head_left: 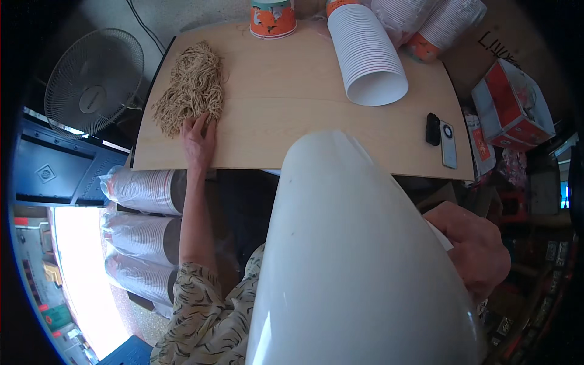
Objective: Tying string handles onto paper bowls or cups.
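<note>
This looks like a small packing workshop or stockroom. A plain wooden table (292,103) carries long stacks of white paper cups (368,55), more sleeved cup stacks (143,190) pile up beside it, and a cardboard box (514,106) and standing fan (94,82) crowd the floor.

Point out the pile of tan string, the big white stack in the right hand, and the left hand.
pile of tan string (193,85), head view, middle of the heap.
white stack (347,255), head view, its smooth side.
left hand (198,141), head view, back of hand.
</note>
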### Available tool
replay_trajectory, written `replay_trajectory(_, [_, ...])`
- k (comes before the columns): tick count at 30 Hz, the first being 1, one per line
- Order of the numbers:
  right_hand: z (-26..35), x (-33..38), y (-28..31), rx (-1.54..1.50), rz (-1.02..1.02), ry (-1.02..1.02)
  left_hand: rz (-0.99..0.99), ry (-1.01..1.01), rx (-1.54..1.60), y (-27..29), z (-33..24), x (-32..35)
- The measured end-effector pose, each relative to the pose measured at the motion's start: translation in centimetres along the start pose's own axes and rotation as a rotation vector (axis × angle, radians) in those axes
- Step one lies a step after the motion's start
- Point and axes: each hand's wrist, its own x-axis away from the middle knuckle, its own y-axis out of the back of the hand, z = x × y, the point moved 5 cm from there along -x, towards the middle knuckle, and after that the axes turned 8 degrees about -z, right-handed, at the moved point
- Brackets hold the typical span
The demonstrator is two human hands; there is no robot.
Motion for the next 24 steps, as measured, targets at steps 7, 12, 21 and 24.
replay_trajectory(7, [1.4,-0.3,0.4,0.136,0.056,0.039,-0.012,0.028,-0.001,0.8,0.8,0.4])
replay_trajectory(12, [2.5,-0.2,1.1,0.190,0.035,-0.006,-0.001,0.015,0.003,1.1,-1.9,-0.3])
replay_trajectory(21, [3.9,0.0,2.1,0.271,0.143,-0.152,0.004,0.042,-0.008,1.3,-1.7,-0.3])
replay_trajectory(24, [4.1,0.3,2.2,0.292,0.164,-0.180,0.003,0.049,-0.008,1.3,-1.5,-0.2])
